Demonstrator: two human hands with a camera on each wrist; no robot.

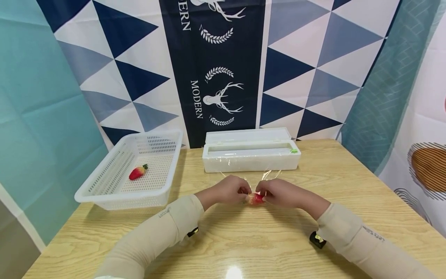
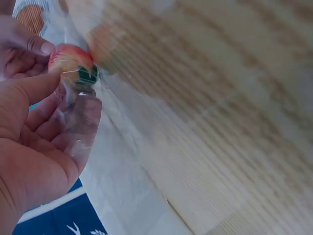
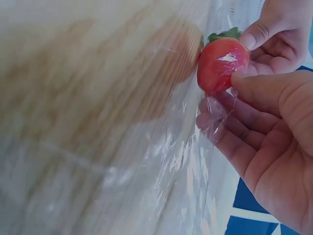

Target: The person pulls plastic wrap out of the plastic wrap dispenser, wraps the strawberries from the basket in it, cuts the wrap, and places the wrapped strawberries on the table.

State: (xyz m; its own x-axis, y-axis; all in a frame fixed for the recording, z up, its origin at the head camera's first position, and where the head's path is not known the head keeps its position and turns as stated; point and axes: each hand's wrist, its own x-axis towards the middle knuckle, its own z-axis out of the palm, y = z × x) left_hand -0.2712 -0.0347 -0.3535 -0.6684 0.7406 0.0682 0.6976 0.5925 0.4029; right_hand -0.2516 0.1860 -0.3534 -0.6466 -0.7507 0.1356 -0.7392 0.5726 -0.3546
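Two bare hands meet over the wooden table (image 1: 261, 248), pinching one red strawberry (image 1: 256, 199) between them, thumbs against the fruit: the left hand (image 1: 230, 190) at the leafy end, the right hand (image 1: 283, 192) at the red tip. Clear film (image 3: 188, 166) clings about the berry and over the fingertips, and it stretches away towards the white box (image 1: 251, 164) just beyond. From where I stand, the film looks the likeliest trouble: so thin, it could bunch, stick to itself or tear if the hands pull unevenly. Fingers caught in it could drag the wrap loose, and a hard squeeze might bruise the berry. I can't tell whether the fruit touches the tabletop.

Around them, the box's lid (image 1: 247, 135) is tipped back, with a bright green piece (image 1: 294, 150) at the box's right end. Off to the left, a white basket (image 1: 125, 197) holds a second strawberry (image 1: 137, 173). Only the film lies between hands and box; the left forearm runs between the basket and the person's right side.
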